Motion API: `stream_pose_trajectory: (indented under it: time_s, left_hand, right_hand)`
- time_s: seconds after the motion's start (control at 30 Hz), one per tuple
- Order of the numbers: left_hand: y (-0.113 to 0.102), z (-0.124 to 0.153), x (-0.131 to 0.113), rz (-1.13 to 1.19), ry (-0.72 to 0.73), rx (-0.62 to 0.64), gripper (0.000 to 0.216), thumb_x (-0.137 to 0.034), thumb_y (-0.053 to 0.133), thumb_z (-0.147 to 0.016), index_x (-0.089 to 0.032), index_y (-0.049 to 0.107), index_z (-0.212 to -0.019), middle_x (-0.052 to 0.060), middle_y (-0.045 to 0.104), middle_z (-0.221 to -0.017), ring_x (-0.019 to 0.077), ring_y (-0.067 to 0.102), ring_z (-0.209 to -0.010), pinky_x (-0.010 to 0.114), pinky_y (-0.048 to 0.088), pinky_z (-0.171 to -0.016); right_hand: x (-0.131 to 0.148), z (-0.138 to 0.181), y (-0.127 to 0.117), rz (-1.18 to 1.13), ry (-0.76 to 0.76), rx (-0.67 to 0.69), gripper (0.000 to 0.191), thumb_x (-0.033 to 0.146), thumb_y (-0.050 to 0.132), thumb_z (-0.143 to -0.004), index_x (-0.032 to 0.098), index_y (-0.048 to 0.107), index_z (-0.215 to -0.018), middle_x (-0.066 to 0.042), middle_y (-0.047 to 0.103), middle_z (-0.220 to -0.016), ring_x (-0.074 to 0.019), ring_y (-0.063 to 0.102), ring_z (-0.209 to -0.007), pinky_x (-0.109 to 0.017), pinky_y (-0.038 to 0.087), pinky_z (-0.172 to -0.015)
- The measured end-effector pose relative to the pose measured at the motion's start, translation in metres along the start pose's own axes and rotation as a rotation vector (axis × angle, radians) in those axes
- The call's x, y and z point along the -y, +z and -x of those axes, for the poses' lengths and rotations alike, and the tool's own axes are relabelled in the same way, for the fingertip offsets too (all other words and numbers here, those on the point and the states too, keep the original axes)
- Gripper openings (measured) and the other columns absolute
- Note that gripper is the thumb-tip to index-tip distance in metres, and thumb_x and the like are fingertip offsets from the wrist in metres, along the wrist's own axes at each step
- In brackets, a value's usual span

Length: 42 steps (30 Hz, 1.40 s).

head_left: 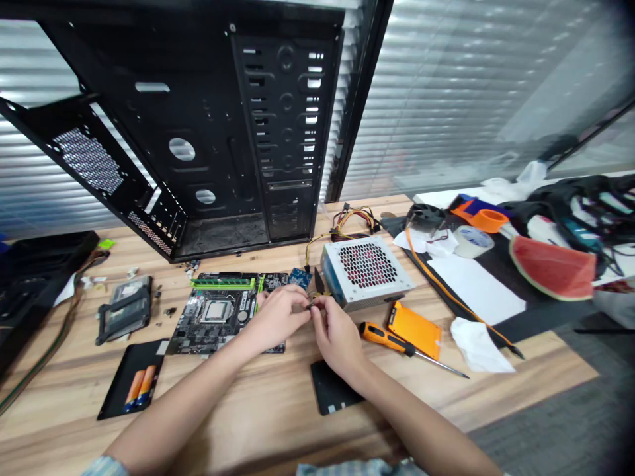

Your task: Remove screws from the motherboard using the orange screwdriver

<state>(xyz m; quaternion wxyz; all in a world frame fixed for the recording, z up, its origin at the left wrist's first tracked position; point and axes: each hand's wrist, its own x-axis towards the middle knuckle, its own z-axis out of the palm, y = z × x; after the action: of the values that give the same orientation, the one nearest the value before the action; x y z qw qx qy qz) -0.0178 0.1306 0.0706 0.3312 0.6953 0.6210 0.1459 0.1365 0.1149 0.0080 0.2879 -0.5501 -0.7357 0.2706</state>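
My left hand (276, 317) and my right hand (336, 332) meet over the wooden table (248, 410), fingers pinched together on a small dark connector (311, 305) with thin wires. Just behind them lies a motherboard (221, 317) with a bare CPU and a green memory stick. A silver power supply (366, 271) with a red fan grille sits right of the hands, its yellow and black cables (342, 228) trailing back. An orange-handled screwdriver (397, 342) lies beside my right hand.
An open black computer case (208, 125) stands at the back. A black tray with two orange batteries (133, 380), a drive bracket (124, 307), a black drive (332, 387), an orange drive (414, 328), tape rolls (473, 239), white tissue (479, 344) and a watermelon slice (553, 268) lie around.
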Motion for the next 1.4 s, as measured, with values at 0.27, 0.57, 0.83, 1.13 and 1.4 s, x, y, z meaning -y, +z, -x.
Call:
stream_pose_trajectory:
  time_s: [0.27, 0.57, 0.83, 1.13, 1.4]
  left_hand:
    - [0.0, 0.002, 0.001, -0.027, 0.034, 0.007, 0.017, -0.025, 0.054, -0.082, -0.022, 0.067, -0.072, -0.002, 0.066, -0.114, 0.0224, 0.057, -0.112, 0.039, 0.033, -0.092]
    - [-0.001, 0.001, -0.002, -0.006, 0.038, 0.027, 0.016, -0.027, 0.056, -0.082, -0.022, 0.066, -0.071, 0.0, 0.066, -0.116, 0.025, 0.056, -0.115, 0.041, 0.035, -0.094]
    - [-0.005, 0.0, -0.001, -0.019, 0.06, 0.066, 0.016, -0.03, 0.056, -0.085, -0.024, 0.07, -0.08, -0.001, 0.065, -0.117, 0.0248, 0.055, -0.115, 0.041, 0.035, -0.095]
    - [-0.008, 0.0, 0.001, -0.016, 0.043, 0.099, 0.017, -0.032, 0.057, -0.087, -0.026, 0.072, -0.089, 0.0, 0.063, -0.12, 0.0257, 0.053, -0.116, 0.046, 0.031, -0.099]
    - [-0.006, 0.001, 0.002, -0.025, 0.034, 0.063, 0.018, -0.034, 0.057, -0.086, -0.025, 0.073, -0.084, 0.001, 0.064, -0.117, 0.0256, 0.054, -0.114, 0.044, 0.034, -0.098]
  right_hand:
    - [0.001, -0.001, -0.004, 0.001, -0.09, 0.018, 0.024, 0.026, 0.039, -0.099, 0.026, 0.056, -0.117, -0.004, 0.068, -0.114, -0.0193, 0.067, -0.095, -0.03, 0.05, -0.079]
    - [-0.001, -0.001, -0.003, -0.052, -0.094, 0.022, 0.024, 0.027, 0.036, -0.101, 0.023, 0.056, -0.113, -0.005, 0.068, -0.112, -0.0185, 0.066, -0.096, -0.031, 0.051, -0.081]
    - [-0.007, -0.004, 0.0, -0.126, -0.122, 0.037, 0.028, 0.028, 0.035, -0.101, 0.02, 0.053, -0.121, -0.008, 0.065, -0.119, -0.0195, 0.064, -0.104, -0.033, 0.051, -0.088]
    - [-0.009, -0.004, 0.003, -0.181, -0.137, 0.029, 0.025, 0.027, 0.036, -0.1, 0.021, 0.057, -0.112, -0.007, 0.066, -0.11, -0.0183, 0.065, -0.096, -0.031, 0.051, -0.086]
    - [-0.008, -0.002, 0.003, -0.176, -0.121, 0.005, 0.025, 0.028, 0.036, -0.1, 0.021, 0.057, -0.112, -0.007, 0.067, -0.109, -0.0187, 0.065, -0.096, -0.031, 0.051, -0.084]
